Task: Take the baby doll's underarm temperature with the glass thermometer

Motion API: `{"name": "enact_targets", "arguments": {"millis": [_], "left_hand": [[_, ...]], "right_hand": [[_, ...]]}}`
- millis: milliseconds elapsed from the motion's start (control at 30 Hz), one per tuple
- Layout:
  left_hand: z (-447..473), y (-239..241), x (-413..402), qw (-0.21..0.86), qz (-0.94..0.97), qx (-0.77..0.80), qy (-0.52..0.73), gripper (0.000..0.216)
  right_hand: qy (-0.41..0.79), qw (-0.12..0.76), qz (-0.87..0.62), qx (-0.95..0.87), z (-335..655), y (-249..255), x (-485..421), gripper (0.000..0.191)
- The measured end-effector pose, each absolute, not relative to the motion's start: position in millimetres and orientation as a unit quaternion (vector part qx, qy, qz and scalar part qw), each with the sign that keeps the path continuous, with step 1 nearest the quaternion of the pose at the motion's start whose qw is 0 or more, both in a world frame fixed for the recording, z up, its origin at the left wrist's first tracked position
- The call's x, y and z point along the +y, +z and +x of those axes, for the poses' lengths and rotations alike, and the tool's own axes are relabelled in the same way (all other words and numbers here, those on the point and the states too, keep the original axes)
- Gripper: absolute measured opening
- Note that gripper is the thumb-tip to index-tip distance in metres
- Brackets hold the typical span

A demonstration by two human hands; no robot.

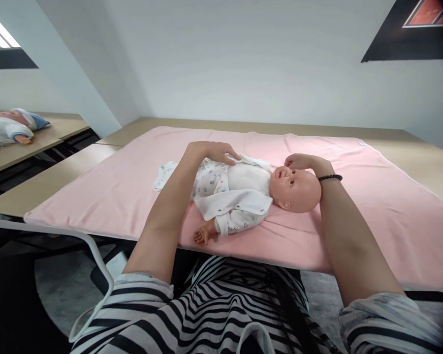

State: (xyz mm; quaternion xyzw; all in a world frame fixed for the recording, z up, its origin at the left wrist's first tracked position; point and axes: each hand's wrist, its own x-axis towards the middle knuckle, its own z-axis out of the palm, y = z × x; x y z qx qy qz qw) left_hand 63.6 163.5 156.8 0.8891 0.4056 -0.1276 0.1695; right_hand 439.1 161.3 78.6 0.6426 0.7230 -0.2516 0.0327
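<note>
Your left hand [214, 150] lies flat and spread on the doll's [243, 196] far side, fingers resting on the white garment [239, 194] at its chest. Your right hand [299, 161] curls loosely by the doll's face, fingertips touching just above the mouth — it pinches nothing that shows. A dark bead bracelet [330, 177] circles that wrist.

The doll is a bald baby lying on its back, head toward your right, one small arm stretched out toward you. Its white top has little coloured prints and hangs open in front. It rests near the middle of a pink blanket [372, 206] spread over a wooden table [47, 187].

Further out, on another table [29, 147] to your left, a second doll [11, 125] lies in white clothing — its head is wrapped in a blue and white cloth.
</note>
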Motion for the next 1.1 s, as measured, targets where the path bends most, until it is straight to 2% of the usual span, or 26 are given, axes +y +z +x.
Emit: {"name": "enact_targets", "arguments": {"millis": [133, 267, 433, 567, 633, 700, 900, 1100], "left_hand": [[64.1, 150.5, 168.5, 0.154, 0.89, 0.414, -0.116, 0.077], [65.6, 146.8, 170.7, 0.147, 0.906, 0.387, -0.084, 0.08], [65.6, 136.8, 180.5, 0.133, 0.918, 0.372, -0.041, 0.075], [68.3, 127.9, 188.2, 0.112, 0.924, 0.364, -0.032, 0.068], [70.9, 123.7, 190.6, 0.103, 0.928, 0.358, -0.026, 0.066], [73.9, 119.0, 192.5, 0.102, 0.933, 0.345, -0.02, 0.064], [83.6, 104.5, 193.8, 0.117, 0.938, 0.327, -0.002, 0.05], [93.1, 99.5, 188.0, 0.078, 0.9, 0.428, -0.026, 0.043]], "right_hand": [[-0.229, -0.045, 0.651, 0.722, 443.9, 76.8, 167.7, 0.009], [-0.22, -0.167, 0.664, 0.695, 448.2, 81.5, 171.0, 0.009], [-0.303, -0.338, 0.604, 0.656, 449.6, 109.0, 154.6, 0.016], [-0.348, -0.399, 0.521, 0.669, 440.5, 140.0, 128.1, 0.026], [-0.362, -0.395, 0.492, 0.686, 431.9, 150.5, 118.5, 0.033], [-0.371, -0.352, 0.48, 0.713, 422.1, 154.8, 115.2, 0.035], [-0.342, -0.178, 0.514, 0.766, 403.6, 143.0, 131.5, 0.025], [-0.314, -0.096, 0.513, 0.793, 398.8, 138.9, 134.7, 0.016]]}}
